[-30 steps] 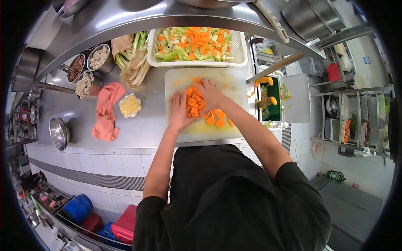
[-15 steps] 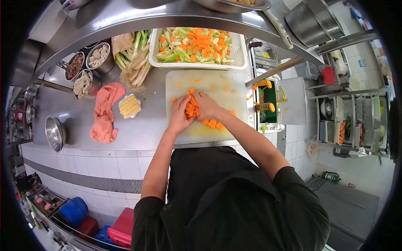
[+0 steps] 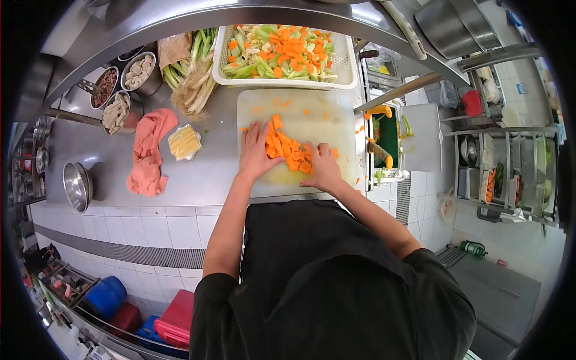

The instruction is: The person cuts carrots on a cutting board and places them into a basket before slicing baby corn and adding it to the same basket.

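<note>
Cut orange carrot pieces point(image 3: 288, 149) lie in a loose pile on the white cutting board point(image 3: 342, 117), with a few thin strips near its far edge. My left hand point(image 3: 257, 153) rests at the pile's left side, fingers stretched forward and thumb spread toward the pieces. At the pile's right side my right hand point(image 3: 324, 171) is palm down, its fingers bent but apart and touching the carrot. Beyond the board stands a white perforated basket point(image 3: 354, 66) of chopped green vegetables topped with more carrot pieces.
Left of the board are leafy green stalks point(image 3: 195, 78), wrapped yellow strips point(image 3: 184, 143), a pink cloth point(image 3: 147, 156) and metal bowls point(image 3: 78, 186). A steel shelf point(image 3: 264, 12) overhangs the counter's back. Right of the counter sits a green bin point(image 3: 387, 135).
My hands have moved apart, the right one drawing away to the right. The carrot pieces gathered between them now lie spread wider across the board. The view has shifted slightly.
</note>
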Demonstrator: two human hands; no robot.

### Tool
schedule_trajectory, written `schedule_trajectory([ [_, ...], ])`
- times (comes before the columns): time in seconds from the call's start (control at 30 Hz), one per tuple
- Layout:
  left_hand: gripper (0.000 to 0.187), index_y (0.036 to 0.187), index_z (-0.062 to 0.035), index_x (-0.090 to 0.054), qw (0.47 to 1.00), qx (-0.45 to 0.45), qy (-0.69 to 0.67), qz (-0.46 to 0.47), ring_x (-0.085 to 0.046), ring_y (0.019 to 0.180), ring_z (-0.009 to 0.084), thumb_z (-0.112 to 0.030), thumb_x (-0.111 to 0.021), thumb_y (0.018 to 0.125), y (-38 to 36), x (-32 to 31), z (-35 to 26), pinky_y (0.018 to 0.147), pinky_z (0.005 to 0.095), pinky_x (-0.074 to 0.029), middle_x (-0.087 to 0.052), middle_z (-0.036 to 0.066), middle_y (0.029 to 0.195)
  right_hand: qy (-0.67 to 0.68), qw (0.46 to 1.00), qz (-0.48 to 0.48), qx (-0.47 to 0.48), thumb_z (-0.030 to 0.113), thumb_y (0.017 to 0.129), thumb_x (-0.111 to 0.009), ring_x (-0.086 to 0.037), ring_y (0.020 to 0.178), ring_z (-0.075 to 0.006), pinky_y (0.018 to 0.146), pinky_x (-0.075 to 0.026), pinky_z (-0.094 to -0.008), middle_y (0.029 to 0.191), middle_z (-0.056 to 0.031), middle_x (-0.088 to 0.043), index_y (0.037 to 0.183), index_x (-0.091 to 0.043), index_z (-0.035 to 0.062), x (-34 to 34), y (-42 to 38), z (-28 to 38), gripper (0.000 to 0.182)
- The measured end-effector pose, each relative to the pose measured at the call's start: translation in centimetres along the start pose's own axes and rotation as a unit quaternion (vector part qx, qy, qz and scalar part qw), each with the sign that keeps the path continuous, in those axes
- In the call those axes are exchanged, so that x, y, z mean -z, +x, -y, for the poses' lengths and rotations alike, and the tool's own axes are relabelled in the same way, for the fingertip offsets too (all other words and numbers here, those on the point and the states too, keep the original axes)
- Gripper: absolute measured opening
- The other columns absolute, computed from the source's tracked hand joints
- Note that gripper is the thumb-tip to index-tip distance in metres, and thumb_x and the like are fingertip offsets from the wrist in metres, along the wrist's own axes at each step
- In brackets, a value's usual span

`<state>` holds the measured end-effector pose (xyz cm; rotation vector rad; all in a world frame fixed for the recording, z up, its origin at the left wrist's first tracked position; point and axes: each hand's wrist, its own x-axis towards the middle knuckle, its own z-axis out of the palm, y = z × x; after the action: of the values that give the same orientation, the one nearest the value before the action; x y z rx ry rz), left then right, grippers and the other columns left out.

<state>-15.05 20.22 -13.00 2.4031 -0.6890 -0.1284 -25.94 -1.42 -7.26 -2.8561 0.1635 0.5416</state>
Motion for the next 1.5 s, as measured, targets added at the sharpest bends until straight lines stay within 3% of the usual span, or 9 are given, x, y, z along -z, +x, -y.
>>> schedule_trajectory([
  [0.07,0.112,0.159,-0.0109,-0.036,1.000,0.001,-0.006,-0.011,-0.032,0.151,0.0385,-0.039,-0.094,0.067,0.5,-1.1,0.5,0.125,0.0520,-0.026,-0.034,0.019,0.163,0.130,0.985,-0.113,0.009,0.037,0.059,-0.096,-0.053,0.121,-0.0403,0.102,-0.052,-0.0460,0.134,-0.0195,-0.047,0.156,-0.036,0.0081,-2.0,0.5,0.0,0.117],
  [0.3,0.092,0.155,-0.0087,-0.040,0.996,-0.054,-0.036,-0.059,-0.036,0.148,0.0400,-0.033,-0.086,0.078,1.1,0.6,-1.7,0.122,0.0580,-0.025,-0.040,0.018,0.159,0.117,0.991,-0.040,0.057,0.035,0.072,-0.090,-0.055,0.121,-0.0416,0.100,-0.052,-0.0474,0.130,-0.0206,-0.051,0.153,-0.041,0.0082,3.2,2.9,1.2,0.098],
  [0.6,0.070,0.149,-0.0035,-0.045,0.990,0.004,-0.056,-0.131,-0.034,0.150,0.0406,-0.033,-0.070,0.091,-0.4,-1.2,0.6,0.127,0.0608,-0.017,-0.042,0.021,0.155,0.181,0.920,-0.327,0.122,0.042,0.091,-0.076,-0.059,0.119,-0.0461,0.096,-0.053,-0.0518,0.132,-0.0272,-0.053,0.145,-0.045,0.0049,11.4,16.6,0.4,0.073],
  [0.8,0.063,0.145,-0.0051,-0.050,0.990,0.012,-0.064,-0.128,-0.037,0.149,0.0391,-0.032,-0.068,0.091,-0.3,-1.6,1.1,0.127,0.0598,-0.018,-0.049,0.019,0.149,0.034,0.953,-0.302,0.002,0.068,0.087,-0.070,-0.055,0.126,-0.0479,0.102,-0.049,-0.0547,0.146,-0.0266,-0.047,0.152,-0.047,0.0182,14.5,27.6,4.3,0.085],
  [0.93,0.059,0.142,-0.0071,-0.052,0.989,0.024,-0.069,-0.130,-0.039,0.148,0.0380,-0.031,-0.068,0.090,-0.3,-1.3,1.0,0.127,0.0596,-0.018,-0.051,0.018,0.147,0.010,0.980,-0.196,-0.022,0.067,0.094,-0.060,-0.055,0.128,-0.0441,0.103,-0.049,-0.0550,0.148,-0.0237,-0.050,0.148,-0.053,0.0187,14.1,30.9,5.6,0.073],
  [1.03,0.056,0.139,-0.0087,-0.054,0.988,0.024,-0.076,-0.131,-0.040,0.148,0.0370,-0.030,-0.069,0.089,-0.2,-1.4,0.9,0.128,0.0591,-0.018,-0.051,0.018,0.146,0.008,0.934,-0.341,0.105,0.060,0.101,-0.055,-0.056,0.129,-0.0405,0.103,-0.049,-0.0524,0.146,-0.0193,-0.056,0.145,-0.056,0.0221,12.6,33.5,1.9,0.058],
  [1.1,0.056,0.138,-0.0088,-0.055,0.989,0.024,-0.069,-0.132,-0.040,0.147,0.0360,-0.029,-0.070,0.088,-0.2,-1.5,1.1,0.128,0.0582,-0.018,-0.052,0.017,0.145,-0.004,0.971,-0.233,0.059,0.050,0.107,-0.049,-0.054,0.132,-0.0388,0.105,-0.048,-0.0494,0.143,-0.0175,-0.059,0.146,-0.055,0.0206,14.3,33.5,-0.9,0.050],
  [1.4,0.063,0.143,-0.0078,-0.052,0.990,0.026,-0.087,-0.110,-0.040,0.148,0.0368,-0.030,-0.071,0.087,0.0,-1.4,0.8,0.128,0.0570,-0.019,-0.052,0.018,0.147,-0.040,0.982,-0.182,-0.014,0.066,0.069,-0.087,-0.058,0.134,-0.0315,0.111,-0.049,-0.0423,0.142,-0.0176,-0.062,0.152,-0.051,0.0117,13.9,29.4,0.6,0.106],
  [1.5,0.072,0.148,-0.0066,-0.047,0.990,0.019,-0.093,-0.102,-0.038,0.149,0.0386,-0.034,-0.073,0.087,0.3,-1.4,0.8,0.128,0.0571,-0.018,-0.050,0.019,0.150,0.258,0.963,-0.074,0.016,0.053,0.069,-0.092,-0.052,0.139,-0.0335,0.112,-0.047,-0.0440,0.149,-0.0192,-0.055,0.154,-0.046,0.0111,14.6,29.4,0.7,0.105],
])
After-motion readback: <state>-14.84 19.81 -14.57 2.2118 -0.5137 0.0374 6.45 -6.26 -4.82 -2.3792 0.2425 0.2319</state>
